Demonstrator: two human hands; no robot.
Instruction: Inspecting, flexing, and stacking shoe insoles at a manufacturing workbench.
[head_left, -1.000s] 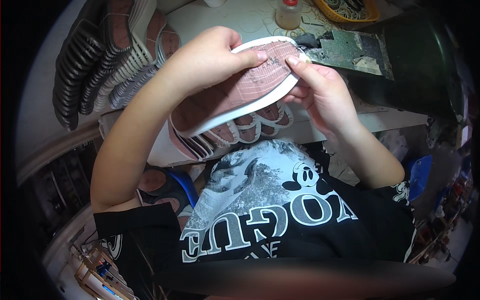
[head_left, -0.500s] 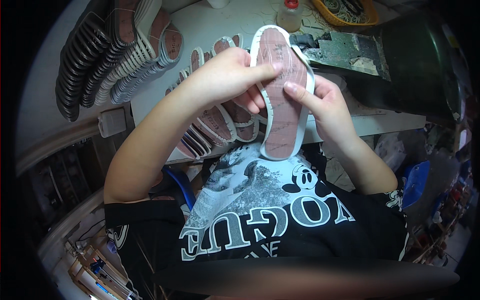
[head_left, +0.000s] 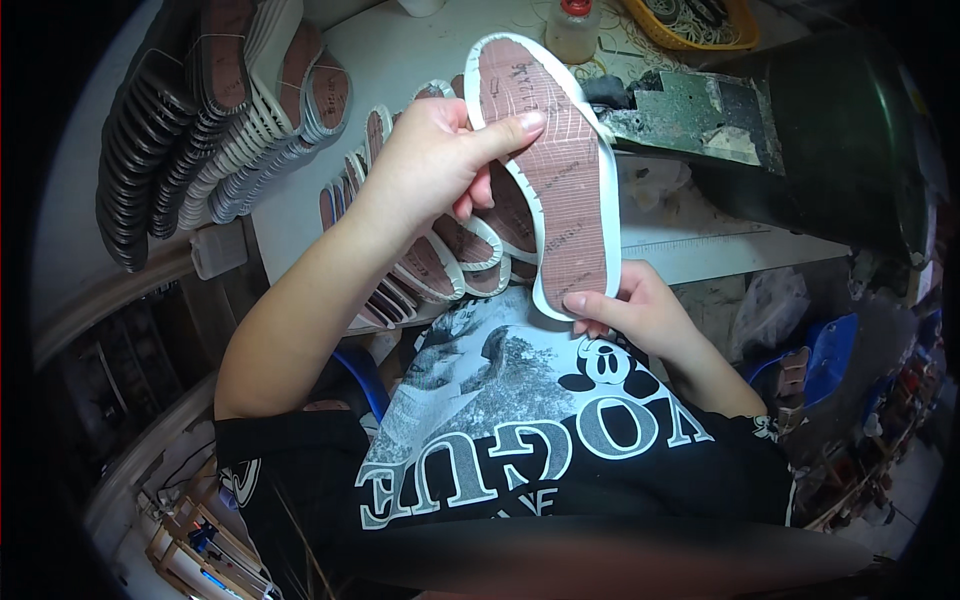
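An insole with a reddish-brown, lined face and a white wrapped, pleated edge is raised in front of my chest, its broad toe part away from me. My left hand pinches the broad part from the left side, thumb on the brown face and fingers behind. My right hand grips the narrow heel end, thumb on the face; its other fingers are partly hidden underneath. Behind my left hand, more white-edged insoles lean in rows on the table, partly covered by my arm and the held insole.
Bundles of dark and white-edged insoles stack at the far left. On the white table are a red-capped bottle and a yellow basket. A dark green machine juts in from the right. A blue bin-like thing sits lower right.
My right hand has slid down from the middle of the insole's right edge to its heel end. The insole has tilted, its toe part shifting left, with my left hand moving left too.
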